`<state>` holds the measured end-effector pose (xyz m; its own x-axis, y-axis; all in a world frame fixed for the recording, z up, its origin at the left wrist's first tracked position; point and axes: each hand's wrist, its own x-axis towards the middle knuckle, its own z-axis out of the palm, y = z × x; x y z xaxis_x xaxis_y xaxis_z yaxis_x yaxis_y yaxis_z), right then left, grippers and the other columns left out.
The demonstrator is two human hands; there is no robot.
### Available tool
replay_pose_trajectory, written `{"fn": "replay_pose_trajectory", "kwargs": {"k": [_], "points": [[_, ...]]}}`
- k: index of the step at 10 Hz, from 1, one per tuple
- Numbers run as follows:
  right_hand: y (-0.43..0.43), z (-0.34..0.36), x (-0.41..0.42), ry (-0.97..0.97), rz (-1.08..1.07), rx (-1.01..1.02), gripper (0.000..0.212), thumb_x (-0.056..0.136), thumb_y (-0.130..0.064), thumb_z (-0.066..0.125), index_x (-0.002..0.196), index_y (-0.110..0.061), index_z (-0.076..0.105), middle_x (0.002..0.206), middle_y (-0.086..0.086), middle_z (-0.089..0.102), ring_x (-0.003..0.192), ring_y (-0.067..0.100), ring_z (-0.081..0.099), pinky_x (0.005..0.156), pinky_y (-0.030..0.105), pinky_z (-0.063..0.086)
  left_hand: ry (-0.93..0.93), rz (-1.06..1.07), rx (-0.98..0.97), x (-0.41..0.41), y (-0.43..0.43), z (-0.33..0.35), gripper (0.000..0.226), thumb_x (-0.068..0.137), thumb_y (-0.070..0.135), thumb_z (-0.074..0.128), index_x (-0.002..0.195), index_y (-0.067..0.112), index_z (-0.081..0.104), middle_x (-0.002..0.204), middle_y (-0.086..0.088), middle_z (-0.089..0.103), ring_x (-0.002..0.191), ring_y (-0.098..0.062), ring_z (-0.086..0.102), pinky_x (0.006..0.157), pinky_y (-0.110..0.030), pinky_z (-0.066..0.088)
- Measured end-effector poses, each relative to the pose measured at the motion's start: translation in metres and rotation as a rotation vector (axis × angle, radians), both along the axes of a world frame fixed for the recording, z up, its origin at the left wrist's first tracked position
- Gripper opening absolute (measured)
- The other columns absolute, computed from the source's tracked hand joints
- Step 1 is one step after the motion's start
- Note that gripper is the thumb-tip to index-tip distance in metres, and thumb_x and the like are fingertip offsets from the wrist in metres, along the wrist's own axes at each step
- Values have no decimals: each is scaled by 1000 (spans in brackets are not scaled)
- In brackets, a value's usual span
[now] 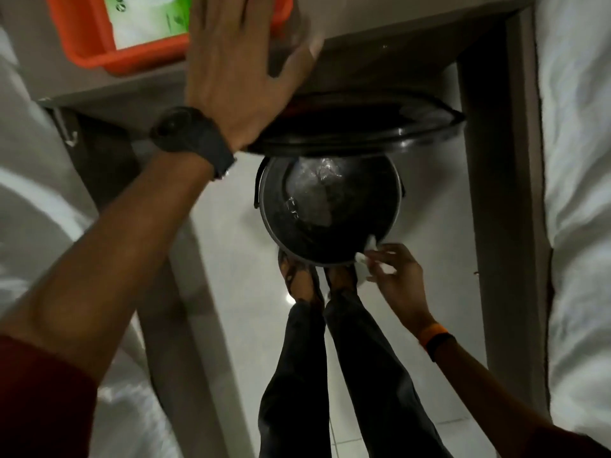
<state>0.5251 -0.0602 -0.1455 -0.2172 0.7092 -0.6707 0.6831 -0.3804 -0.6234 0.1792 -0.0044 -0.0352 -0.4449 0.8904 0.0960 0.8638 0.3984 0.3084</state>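
Observation:
A round black bin (330, 209) stands on the floor under a small table, its lid (363, 133) tipped up and open. Crumpled clear plastic lies inside the bin. My right hand (393, 276) is at the bin's near rim and pinches a small white scrap of tissue (367, 251) over the edge. My left hand (244, 64), with a black watch on the wrist, rests flat with spread fingers on the table top (396, 18). My feet in sandals stand just before the bin.
An orange tray (99, 51) with a green and white packet sits on the table at top left. White bedding (578, 193) runs along the right side and more white fabric lies at left. The floor is pale tile.

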Motion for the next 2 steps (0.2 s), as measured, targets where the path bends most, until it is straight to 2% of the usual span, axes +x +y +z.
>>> {"fn": "replay_pose_trajectory", "kwargs": {"k": [1,2], "points": [[16,-2,-37,10,196,138,24,91,-20,73,110,-6,70,109,-10,68,100,10,70,89,29,61,-59,25,-63,-24,7,13,73,94,69,27,138,14,47,142,-12,51,135,-28,45,114,-40,32],[42,-16,-88,-71,567,212,28,100,-26,57,123,-17,71,143,6,53,120,25,63,100,42,54,-128,44,-118,-29,16,16,69,92,69,33,123,11,51,127,-13,58,121,-30,52,105,-41,38]]}}
